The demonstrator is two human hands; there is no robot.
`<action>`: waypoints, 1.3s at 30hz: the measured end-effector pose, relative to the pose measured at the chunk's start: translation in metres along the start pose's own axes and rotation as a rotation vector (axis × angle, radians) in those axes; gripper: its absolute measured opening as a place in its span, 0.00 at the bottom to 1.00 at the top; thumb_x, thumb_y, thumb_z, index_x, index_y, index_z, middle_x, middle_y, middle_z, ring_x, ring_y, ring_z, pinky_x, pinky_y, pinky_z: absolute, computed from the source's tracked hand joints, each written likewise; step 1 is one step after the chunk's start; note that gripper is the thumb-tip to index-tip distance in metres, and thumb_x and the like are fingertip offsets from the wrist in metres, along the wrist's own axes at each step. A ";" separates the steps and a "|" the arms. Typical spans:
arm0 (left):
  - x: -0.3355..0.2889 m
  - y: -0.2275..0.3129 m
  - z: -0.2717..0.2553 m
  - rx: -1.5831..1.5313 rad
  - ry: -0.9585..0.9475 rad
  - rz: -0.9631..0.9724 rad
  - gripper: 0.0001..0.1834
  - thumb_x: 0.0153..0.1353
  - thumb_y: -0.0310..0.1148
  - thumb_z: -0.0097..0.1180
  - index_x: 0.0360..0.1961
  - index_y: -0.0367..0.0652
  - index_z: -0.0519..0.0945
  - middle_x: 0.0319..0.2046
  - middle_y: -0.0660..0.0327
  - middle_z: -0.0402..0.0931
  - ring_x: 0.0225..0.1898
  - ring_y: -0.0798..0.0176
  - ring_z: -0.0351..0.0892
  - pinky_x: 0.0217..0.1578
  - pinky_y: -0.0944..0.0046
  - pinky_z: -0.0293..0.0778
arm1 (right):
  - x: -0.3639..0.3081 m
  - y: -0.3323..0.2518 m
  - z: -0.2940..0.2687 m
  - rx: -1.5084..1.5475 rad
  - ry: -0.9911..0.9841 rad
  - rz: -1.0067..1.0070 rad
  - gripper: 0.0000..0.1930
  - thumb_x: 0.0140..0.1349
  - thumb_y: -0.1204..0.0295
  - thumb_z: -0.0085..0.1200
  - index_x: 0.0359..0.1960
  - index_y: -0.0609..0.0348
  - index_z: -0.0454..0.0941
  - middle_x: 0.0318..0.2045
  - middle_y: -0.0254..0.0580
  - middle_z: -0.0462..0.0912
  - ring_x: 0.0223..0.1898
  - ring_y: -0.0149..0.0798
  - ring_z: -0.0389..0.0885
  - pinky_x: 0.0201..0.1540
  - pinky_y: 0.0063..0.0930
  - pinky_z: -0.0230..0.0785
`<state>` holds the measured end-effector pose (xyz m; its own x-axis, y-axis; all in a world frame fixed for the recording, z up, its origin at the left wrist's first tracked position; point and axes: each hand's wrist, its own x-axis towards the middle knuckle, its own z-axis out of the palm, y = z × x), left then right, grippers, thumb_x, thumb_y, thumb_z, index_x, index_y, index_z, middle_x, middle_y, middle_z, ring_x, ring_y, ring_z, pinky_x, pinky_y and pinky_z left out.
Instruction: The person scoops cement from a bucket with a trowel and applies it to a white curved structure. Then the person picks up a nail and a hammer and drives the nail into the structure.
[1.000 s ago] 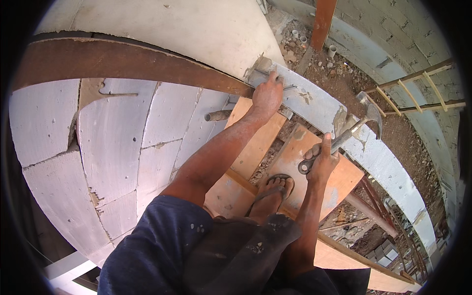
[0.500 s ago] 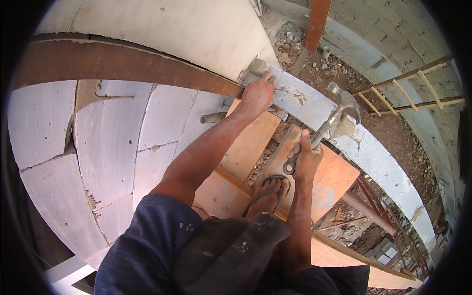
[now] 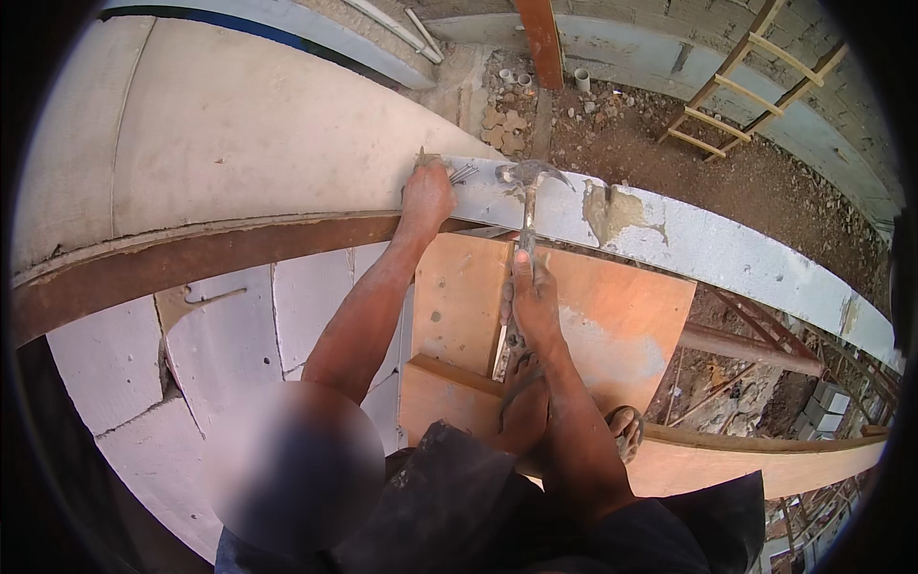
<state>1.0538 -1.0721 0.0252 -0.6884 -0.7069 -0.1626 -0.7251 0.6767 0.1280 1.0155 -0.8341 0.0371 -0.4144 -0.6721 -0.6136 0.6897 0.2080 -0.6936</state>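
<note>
My left hand (image 3: 427,194) is closed and presses down where the end of a brown beam (image 3: 258,239) meets the narrow white block wall (image 3: 727,230) and a large beige panel (image 3: 258,134). What its fingers pinch is too small to make out. Several loose nails (image 3: 466,173) lie on the wall top just right of it. In my right hand (image 3: 534,298) is a claw hammer (image 3: 529,212), gripped by its dark handle. The hammer head is over the wall top, to the right of the nails. A patch of mortar (image 3: 612,215) sticks to the wall farther right.
Plywood boards (image 3: 607,311) lie under my sandalled feet (image 3: 626,430), with gaps showing rubble and bars below. Pale block paving (image 3: 225,325) is at left. Beyond the wall are a wooden ladder (image 3: 741,91), a rust-red post (image 3: 542,43) and pipe stubs (image 3: 582,80) on dirt.
The view has turned, and my feet show differently on the boards. My right hand has brought the hammer left, from beside the mortar patch to near the nails. My left hand stays at the beam's end.
</note>
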 end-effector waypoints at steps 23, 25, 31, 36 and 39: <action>0.017 -0.005 -0.018 0.083 -0.173 0.094 0.15 0.50 0.28 0.60 0.42 0.39 0.79 0.39 0.45 0.81 0.46 0.43 0.79 0.48 0.48 0.74 | 0.008 0.017 0.048 0.290 0.264 0.042 0.22 0.72 0.53 0.44 0.32 0.62 0.68 0.17 0.33 0.68 0.12 0.28 0.68 0.13 0.26 0.64; 0.015 -0.019 -0.016 0.076 -0.224 0.045 0.15 0.52 0.28 0.58 0.42 0.39 0.79 0.39 0.45 0.81 0.46 0.42 0.79 0.48 0.48 0.74 | 0.007 0.011 0.040 0.156 0.019 0.168 0.22 0.71 0.50 0.43 0.32 0.59 0.67 0.16 0.32 0.67 0.12 0.29 0.68 0.12 0.26 0.64; 0.012 -0.003 -0.022 0.058 -0.128 0.065 0.16 0.51 0.21 0.53 0.41 0.44 0.82 0.38 0.45 0.81 0.45 0.42 0.79 0.48 0.50 0.73 | 0.010 0.003 0.033 0.289 0.202 0.062 0.21 0.71 0.52 0.44 0.31 0.60 0.67 0.16 0.33 0.68 0.12 0.29 0.69 0.13 0.26 0.64; 0.019 -0.018 -0.019 0.078 -0.247 0.040 0.16 0.51 0.27 0.60 0.44 0.41 0.79 0.39 0.46 0.81 0.45 0.43 0.79 0.47 0.48 0.74 | 0.011 0.014 0.035 0.044 0.002 0.149 0.20 0.71 0.53 0.44 0.32 0.60 0.68 0.15 0.31 0.67 0.12 0.29 0.68 0.14 0.27 0.64; 0.017 -0.028 -0.015 0.090 -0.230 0.055 0.16 0.51 0.27 0.60 0.44 0.40 0.79 0.40 0.46 0.81 0.45 0.43 0.79 0.48 0.48 0.73 | 0.008 -0.006 0.022 0.090 -0.003 0.187 0.21 0.71 0.52 0.44 0.31 0.60 0.69 0.14 0.31 0.67 0.11 0.29 0.67 0.15 0.28 0.65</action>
<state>1.0621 -1.1060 0.0338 -0.6967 -0.6102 -0.3772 -0.6749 0.7357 0.0564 1.0209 -0.8561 0.0447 -0.2723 -0.6298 -0.7275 0.8046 0.2656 -0.5311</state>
